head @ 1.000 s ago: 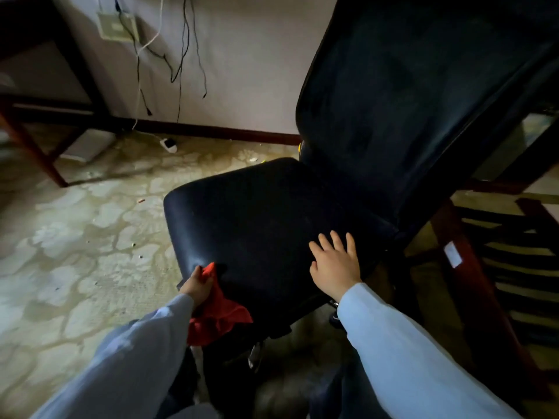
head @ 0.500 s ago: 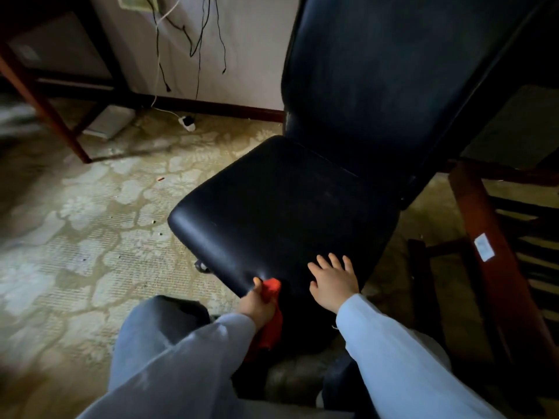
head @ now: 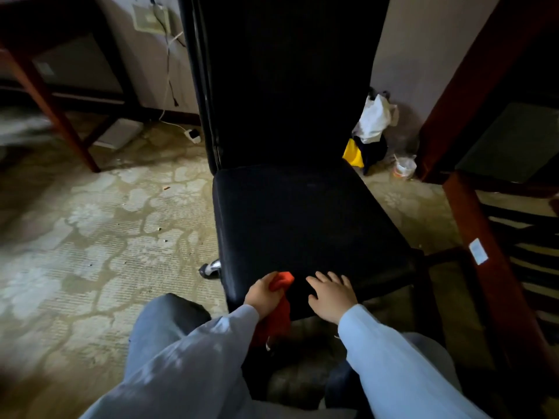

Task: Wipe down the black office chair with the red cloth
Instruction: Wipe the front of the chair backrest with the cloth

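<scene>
Now the chair (head: 302, 222) had swung square to the person, and the left grip (head: 263, 293), clamped on the cloth (head: 282, 281), had slid along the seat's front edge to just beside the right grip (head: 331, 297), which lay flat, fingers apart. Likely that edge was nearly done; the back remained.

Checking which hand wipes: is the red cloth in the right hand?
No, the left hand grips the red cloth at the front of the black office chair; the right hand holds nothing.
</scene>
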`<state>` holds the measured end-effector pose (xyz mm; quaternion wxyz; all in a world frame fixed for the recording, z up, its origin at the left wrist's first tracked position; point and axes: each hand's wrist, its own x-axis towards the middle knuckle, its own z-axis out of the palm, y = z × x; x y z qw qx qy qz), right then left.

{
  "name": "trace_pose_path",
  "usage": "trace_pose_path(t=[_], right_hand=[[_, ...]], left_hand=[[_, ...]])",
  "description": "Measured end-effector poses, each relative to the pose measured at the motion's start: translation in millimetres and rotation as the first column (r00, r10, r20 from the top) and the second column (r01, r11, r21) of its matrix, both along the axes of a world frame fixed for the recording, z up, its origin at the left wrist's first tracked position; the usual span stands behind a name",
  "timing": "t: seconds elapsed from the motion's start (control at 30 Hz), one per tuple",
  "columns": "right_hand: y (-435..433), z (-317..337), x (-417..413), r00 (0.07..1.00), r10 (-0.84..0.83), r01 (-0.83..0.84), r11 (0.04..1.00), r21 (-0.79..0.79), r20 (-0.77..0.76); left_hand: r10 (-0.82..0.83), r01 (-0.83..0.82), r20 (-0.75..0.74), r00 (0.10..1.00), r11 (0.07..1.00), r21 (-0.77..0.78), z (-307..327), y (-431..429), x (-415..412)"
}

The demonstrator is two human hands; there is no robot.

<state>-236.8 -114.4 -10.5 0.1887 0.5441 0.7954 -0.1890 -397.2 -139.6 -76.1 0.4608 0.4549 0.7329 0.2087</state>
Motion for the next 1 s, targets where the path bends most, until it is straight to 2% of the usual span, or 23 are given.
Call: trace_pose_path(t=[0.17,0.33,0.53,0.67,0.77,0.87,0.93,1.0], right_hand=[[-2.0,-12.6,-24.1,0.997,-0.01,0.002,0.995,-0.098,-0.078],[-5.2,-23.8,-37.7,0.997,-0.025,0.012,0.986,-0.168,-0.076],[3.8,-16.6,-49.6,0.995,-0.022,0.004,0.983,-0.182,-0.099],[14.0,11.8,-75.2,0.967,-0.002,-0.026,0.994,-0.108,-0.256],[19.9,40.4,-102.1,0.905,0.034,-0.041,0.999,-0.007,-0.424],[20.9,72.3,-128.6,0.798,0.054,-0.032,0.998,0.047,-0.601],[20.3,93.6,-141.7,0.719,0.044,-0.024,0.999,0.038,-0.694],[19.2,113.3,-151.8,0.65,0.053,-0.041,0.999,0.035,-0.758]], left_hand=[[0.081,-0.079,-0.025,0.996,0.996,0.051,-1.2,-10.7,-19.2],[0.208,-0.215,0.059,0.976,0.965,0.148,4.4,-21.6,-40.0],[0.348,-0.343,0.034,0.937,0.899,0.273,44.3,-27.0,-78.7],[0.385,-0.333,-0.043,0.922,0.844,0.419,87.6,-24.3,-106.1],[0.415,-0.268,-0.147,0.898,0.78,0.566,131.5,-19.5,-131.5],[0.466,-0.193,-0.23,0.854,0.695,0.692,181.1,-17.8,-153.3],[0.53,-0.187,-0.206,0.823,0.595,0.782,212.7,-16.6,-162.4],[0.608,-0.222,-0.118,0.785,0.454,0.863,243.1,-15.0,-169.3]])
